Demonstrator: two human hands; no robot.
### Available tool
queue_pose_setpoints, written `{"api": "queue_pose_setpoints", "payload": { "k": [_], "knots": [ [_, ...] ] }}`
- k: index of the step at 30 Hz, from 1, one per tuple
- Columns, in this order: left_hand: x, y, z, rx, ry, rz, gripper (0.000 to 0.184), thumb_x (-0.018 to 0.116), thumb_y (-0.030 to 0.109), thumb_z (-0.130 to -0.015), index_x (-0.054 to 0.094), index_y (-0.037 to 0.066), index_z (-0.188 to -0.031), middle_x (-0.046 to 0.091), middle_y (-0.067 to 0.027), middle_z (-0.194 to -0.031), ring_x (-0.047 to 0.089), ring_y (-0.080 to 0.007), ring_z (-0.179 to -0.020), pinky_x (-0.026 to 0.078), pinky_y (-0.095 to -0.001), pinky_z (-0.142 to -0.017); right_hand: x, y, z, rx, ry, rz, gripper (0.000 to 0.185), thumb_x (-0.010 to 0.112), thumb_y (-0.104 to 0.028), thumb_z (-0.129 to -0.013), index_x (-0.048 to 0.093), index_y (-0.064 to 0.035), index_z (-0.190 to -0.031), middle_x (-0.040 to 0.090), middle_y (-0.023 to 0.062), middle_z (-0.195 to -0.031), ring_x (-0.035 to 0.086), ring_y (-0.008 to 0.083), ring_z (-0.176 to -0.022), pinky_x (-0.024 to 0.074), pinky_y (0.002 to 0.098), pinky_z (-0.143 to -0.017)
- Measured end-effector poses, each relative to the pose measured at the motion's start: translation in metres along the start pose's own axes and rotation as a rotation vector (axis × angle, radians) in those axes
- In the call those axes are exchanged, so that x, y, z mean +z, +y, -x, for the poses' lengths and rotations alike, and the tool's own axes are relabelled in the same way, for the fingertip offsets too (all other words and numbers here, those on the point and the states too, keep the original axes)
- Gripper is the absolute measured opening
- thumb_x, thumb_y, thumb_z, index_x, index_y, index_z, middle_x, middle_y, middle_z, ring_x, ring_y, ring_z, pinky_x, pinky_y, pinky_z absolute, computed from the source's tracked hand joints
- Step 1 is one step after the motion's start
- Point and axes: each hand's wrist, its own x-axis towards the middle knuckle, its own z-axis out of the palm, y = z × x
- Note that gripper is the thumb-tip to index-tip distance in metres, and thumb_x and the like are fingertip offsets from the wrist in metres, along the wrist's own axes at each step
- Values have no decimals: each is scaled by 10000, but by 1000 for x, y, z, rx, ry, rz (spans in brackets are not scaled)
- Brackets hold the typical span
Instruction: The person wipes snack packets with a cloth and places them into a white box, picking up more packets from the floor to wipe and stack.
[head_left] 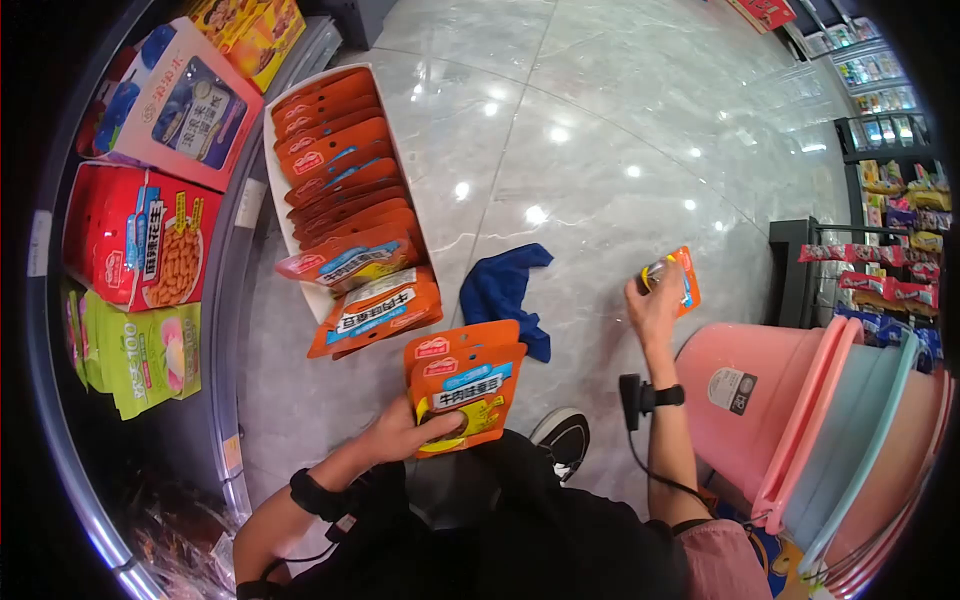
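My left hand (405, 432) grips a few orange snack pouches (468, 385) low in front of my body, the thumb across their front. Out to the right, my right hand (655, 302) is closed around a single orange snack pouch (687, 282), held apart from the others. A white carton (402, 130) stands on the floor ahead of my left hand, with a row of similar orange pouches (345, 160) in it. At its near end, several pouches (385, 310) lean outward with their printed fronts showing. Between my hands, a crumpled dark blue cloth (503, 295) lies on the floor.
A shelf on the left holds a red peanut box (140, 240), green packs (145, 355) and a pink box (185, 105). Stacked pink and blue buckets (760, 400) stand close by my right forearm. Snack racks (890, 260) line the far right. My shoe (562, 440) is on the tiled floor (590, 90).
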Motion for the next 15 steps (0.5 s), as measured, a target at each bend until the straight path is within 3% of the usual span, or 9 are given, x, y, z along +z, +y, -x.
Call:
{"api": "queue_pose_setpoints", "payload": {
  "k": [2, 7, 9, 10, 11, 13, 14, 15],
  "knots": [
    [-4, -4, -2, -14, 14, -58, 440, 610, 197, -867, 445, 28, -1238, 545, -70, -1158, 521, -151, -1061, 412, -311, -935, 3, 21, -1, 82, -43, 361, 584, 646, -80, -673, 443, 1, -1214, 436, 274, -1205, 430, 426, -1096, 352, 437, -957],
    [1, -1, -8, -79, 50, -52, 449, 611, 250, -869, 447, 27, -1222, 552, -66, -1133, 526, -140, -1035, 428, -295, -903, 3, 24, 20, -70, -144, 346, 586, 535, 36, -667, 422, 2, -1241, 426, 264, -1221, 432, 424, -1097, 364, 443, -947],
    [4, -1, -11, -46, 67, 26, 392, 590, 300, -876, 500, 38, -1154, 589, -38, -999, 548, -99, -921, 450, -278, -829, 0, 12, 22, -78, -87, 166, 579, 480, 89, -674, 432, -20, -1241, 463, 231, -1198, 468, 388, -1065, 391, 426, -915],
    [4, -5, -11, -38, 76, 3, 379, 570, 333, -888, 513, 44, -1127, 592, -36, -969, 558, -95, -859, 468, -266, -772, -4, -6, 23, 52, -97, -27, 555, 448, 105, -704, 435, -22, -1244, 507, 185, -1177, 516, 332, -1033, 421, 385, -881],
    [4, -1, -10, -42, 81, 5, 379, 570, 333, -888, 513, 44, -1127, 592, -36, -969, 558, -95, -859, 468, -266, -772, -18, -34, 20, 53, -102, -30, 555, 448, 105, -704, 435, -22, -1244, 507, 185, -1177, 516, 332, -1033, 421, 385, -881],
    [3, 11, -8, -232, 1, 62, 406, 554, 356, -894, 486, 40, -1141, 594, -49, -957, 591, -130, -833, 502, -259, -699, -45, -92, 14, 326, -256, -357, 513, 412, 112, -753, 414, 1, -1254, 523, 146, -1190, 538, 233, -1063, 427, 318, -875],
    [4, 9, -9, -229, 4, 58, 406, 554, 356, -894, 486, 40, -1141, 594, -49, -957, 591, -130, -833, 502, -259, -699, -47, -103, 21, 201, -211, -481, 521, 418, 119, -765, 394, 1, -1272, 508, 125, -1209, 504, 218, -1116, 398, 302, -914],
    [7, 2, -12, -247, -10, 247, 428, 540, 366, -898, 464, 41, -1165, 597, -69, -971, 609, -166, -844, 525, -284, -684, -52, -117, 29, -94, -145, -369, 533, 425, 127, -773, 376, -6, -1287, 476, 134, -1263, 481, 232, -1151, 374, 308, -951]
  ]
}}
